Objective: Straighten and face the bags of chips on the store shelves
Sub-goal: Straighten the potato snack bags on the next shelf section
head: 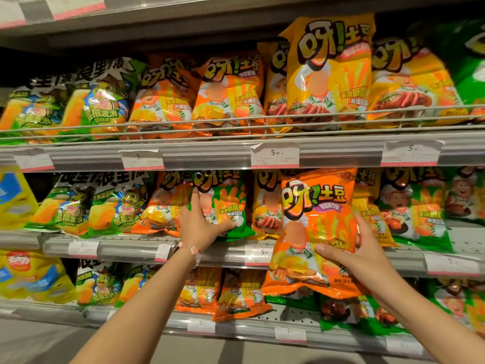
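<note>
On the middle grey metal shelf [136,249], your left hand [200,225] grips the lower edge of a glossy green chip bag [231,200] standing between orange and yellow bags, index finger pointing up. Your right hand [359,248] holds a glossy orange chip bag [315,222] upright by its right side, out in front of that shelf.

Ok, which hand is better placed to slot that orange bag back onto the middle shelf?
Right, probably. The right hand already grips the orange bag in front of the middle shelf, while the left hand is busy holding the green bag.
</note>
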